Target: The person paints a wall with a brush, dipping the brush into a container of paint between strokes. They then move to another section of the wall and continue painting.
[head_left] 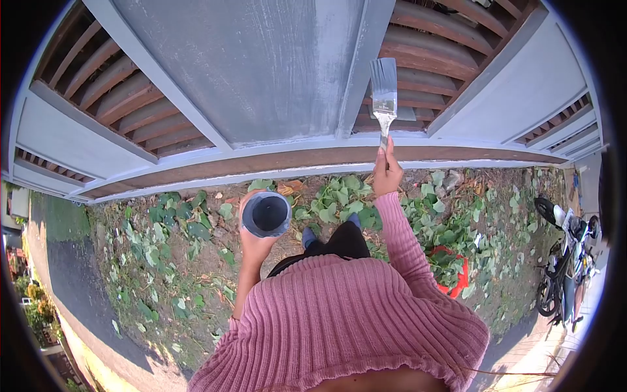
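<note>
My right hand (388, 171) grips the handle of a paintbrush (384, 91), its bristles pointing up and coated with grey-blue paint. The bristles overlap the edge of a grey-blue wall post (358, 85) beside brown slats in this view. In my left hand (256, 243) is a paint cup (266, 214), held upright with dark grey paint inside and smears around its rim. A broad wall panel (261, 65) in front of me has uneven, streaky grey paint.
Brown slatted openings (431, 55) flank the panel. Green leafy plants (336, 199) cover the ground along the wall's foot. A red object (461, 277) lies among leaves at my right. A motorcycle (567, 261) stands farther right, and a paved path (72, 261) runs at left.
</note>
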The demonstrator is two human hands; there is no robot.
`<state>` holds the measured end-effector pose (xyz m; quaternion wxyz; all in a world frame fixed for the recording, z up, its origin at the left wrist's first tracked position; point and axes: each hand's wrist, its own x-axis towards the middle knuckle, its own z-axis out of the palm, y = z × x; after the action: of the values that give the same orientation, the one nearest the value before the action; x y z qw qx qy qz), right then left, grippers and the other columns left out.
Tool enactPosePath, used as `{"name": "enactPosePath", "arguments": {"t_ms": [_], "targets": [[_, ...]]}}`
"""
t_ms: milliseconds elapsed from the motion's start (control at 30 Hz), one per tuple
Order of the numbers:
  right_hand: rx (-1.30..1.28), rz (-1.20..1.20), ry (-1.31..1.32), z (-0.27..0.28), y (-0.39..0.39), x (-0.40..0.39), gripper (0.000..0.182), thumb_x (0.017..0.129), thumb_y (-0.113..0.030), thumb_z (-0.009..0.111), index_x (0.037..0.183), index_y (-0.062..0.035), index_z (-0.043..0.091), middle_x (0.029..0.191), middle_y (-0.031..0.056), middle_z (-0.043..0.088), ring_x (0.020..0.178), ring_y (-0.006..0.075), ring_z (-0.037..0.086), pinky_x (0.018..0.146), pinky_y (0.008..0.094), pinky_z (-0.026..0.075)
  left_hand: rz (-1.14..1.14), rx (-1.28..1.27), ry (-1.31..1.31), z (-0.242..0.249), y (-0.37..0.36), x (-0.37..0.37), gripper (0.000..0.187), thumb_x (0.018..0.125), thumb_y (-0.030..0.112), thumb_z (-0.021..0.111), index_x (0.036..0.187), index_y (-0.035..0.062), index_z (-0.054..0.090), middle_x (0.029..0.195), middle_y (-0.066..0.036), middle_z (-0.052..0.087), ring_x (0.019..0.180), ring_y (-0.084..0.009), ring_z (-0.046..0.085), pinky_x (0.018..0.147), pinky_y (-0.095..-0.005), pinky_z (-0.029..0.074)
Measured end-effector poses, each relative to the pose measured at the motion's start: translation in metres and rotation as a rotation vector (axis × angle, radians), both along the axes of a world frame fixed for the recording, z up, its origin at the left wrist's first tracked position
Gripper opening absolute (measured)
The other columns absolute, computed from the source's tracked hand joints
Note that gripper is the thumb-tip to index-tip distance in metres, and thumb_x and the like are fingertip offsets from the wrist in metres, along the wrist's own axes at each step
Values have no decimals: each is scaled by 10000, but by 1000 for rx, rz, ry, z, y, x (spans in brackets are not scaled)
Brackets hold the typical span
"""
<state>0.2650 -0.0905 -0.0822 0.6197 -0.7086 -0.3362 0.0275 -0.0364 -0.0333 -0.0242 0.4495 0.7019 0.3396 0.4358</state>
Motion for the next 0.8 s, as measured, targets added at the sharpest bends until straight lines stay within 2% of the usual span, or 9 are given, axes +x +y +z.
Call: {"name": "enactPosePath", "arguments": {"t_ms": [67, 133, 267, 333, 367, 467, 500, 733, 800], "targets": [[97, 16, 25, 44, 19, 3, 424, 931, -137, 505, 1348, -119, 431, 627, -50, 461, 526, 13, 362, 470, 187, 330, 7, -121, -42, 4, -3, 4, 652, 566, 145, 814, 1130, 23, 513, 1177, -107, 492, 1068, -232, 509, 924, -345, 406], [163, 83, 101, 74, 39, 15, 393, 927, -119, 503, 1316, -84, 456, 673, 28, 556, 563, 21, 398, 529, 182, 375, 0, -114, -43, 4, -2, 4, 653, 564, 148, 815, 1130, 23, 514, 1178, -107, 492, 1069, -233, 508, 924, -346, 407], [115, 47, -4, 82, 72, 33, 384, 930, -119, 499, 1307, -64, 456, 768, 70, 638, 568, 41, 407, 540, 206, 402, 26, -100, -33, 6, -4, 1, 660, 559, 159, 819, 1129, 23, 516, 1183, -106, 489, 1071, -232, 509, 922, -345, 411], [92, -30, -172, 61, 81, 32, 363, 932, -117, 494, 1287, -50, 473, 901, 110, 678, 567, 69, 439, 544, 247, 424, 21, -99, -70, 6, -4, -1, 669, 557, 151, 823, 1135, 21, 512, 1186, -103, 487, 1070, -222, 512, 919, -340, 416], [140, -50, -252, 53, 82, 32, 358, 924, -104, 499, 1277, -46, 485, 857, 165, 661, 553, 120, 497, 551, 275, 432, 53, -112, -87, 4, -5, -2, 672, 557, 143, 824, 1138, 20, 510, 1187, -101, 486, 1070, -217, 513, 918, -337, 418], [-73, -54, -252, 41, 74, 30, 397, 934, -101, 481, 1325, -73, 425, 897, 136, 670, 667, 74, 466, 612, 225, 414, 98, -144, -110, 4, -7, -5, 674, 559, 120, 825, 1143, 19, 505, 1181, -97, 487, 1073, -203, 511, 918, -329, 419], [-139, -49, -264, 39, 71, 30, 390, 929, -93, 481, 1316, -66, 437, 902, 210, 643, 660, 99, 511, 615, 236, 421, 96, -151, -81, 0, -6, -6, 674, 557, 124, 825, 1141, 19, 506, 1178, -98, 490, 1073, -207, 511, 920, -332, 416], [-146, -87, -313, 21, 61, 33, 381, 926, -95, 482, 1306, -101, 460, 819, 230, 617, 602, 213, 573, 582, 251, 429, 58, -135, -50, -6, 3, 8, 673, 543, 145, 819, 1130, 21, 514, 1170, -105, 497, 1062, -232, 513, 926, -344, 405], [-145, -103, -369, 14, 59, 34, 418, 899, -114, 532, 1312, -144, 473, 689, 176, 577, 589, 323, 574, 540, 372, 447, 25, -112, -60, -3, 5, 16, 666, 543, 140, 818, 1125, 21, 517, 1168, -105, 497, 1062, -233, 512, 926, -343, 405]]}}
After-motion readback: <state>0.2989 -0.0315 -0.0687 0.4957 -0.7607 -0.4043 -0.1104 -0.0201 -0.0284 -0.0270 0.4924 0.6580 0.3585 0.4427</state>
